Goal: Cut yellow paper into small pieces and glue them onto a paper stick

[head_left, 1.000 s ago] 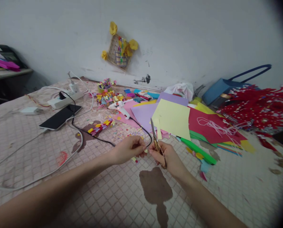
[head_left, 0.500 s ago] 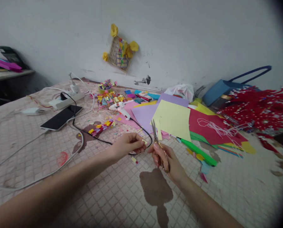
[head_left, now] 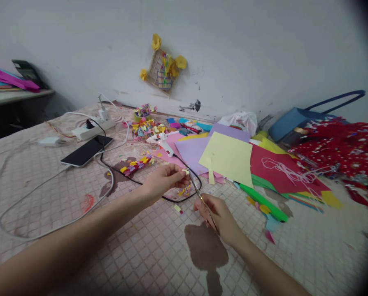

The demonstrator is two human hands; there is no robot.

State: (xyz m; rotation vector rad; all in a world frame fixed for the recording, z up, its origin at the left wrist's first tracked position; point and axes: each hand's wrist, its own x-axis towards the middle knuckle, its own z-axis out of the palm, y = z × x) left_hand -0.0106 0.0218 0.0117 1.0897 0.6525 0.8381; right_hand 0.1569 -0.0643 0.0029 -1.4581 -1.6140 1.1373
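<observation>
Between its thumb and fingers, my left hand (head_left: 165, 181) pinches a small pale yellow paper piece (head_left: 185, 172). A pair of scissors (head_left: 202, 199) with gold-coloured handles is gripped by my right hand (head_left: 216, 216). Their blades point up and left, edge-on to me, with the tips close to the paper piece. Whether the blades touch it I cannot make out. Tiny paper scraps (head_left: 178, 209) lie on the table below my hands. Beyond them rests a pale yellow sheet (head_left: 230, 156) with a narrow strip (head_left: 211, 170) at its left edge.
A white glue gun (head_left: 161, 142) lies behind my left hand, its black cord looping beneath my hands. To the left are a phone (head_left: 87, 151), a power strip (head_left: 93, 129) and white cables. Coloured sheets, white string (head_left: 292, 172) and red fuzzy stems (head_left: 338, 146) spread rightward.
The scissors have turned from upright to leaning left, and their tips have come up to the paper piece in my left hand. The view has shifted slightly.
</observation>
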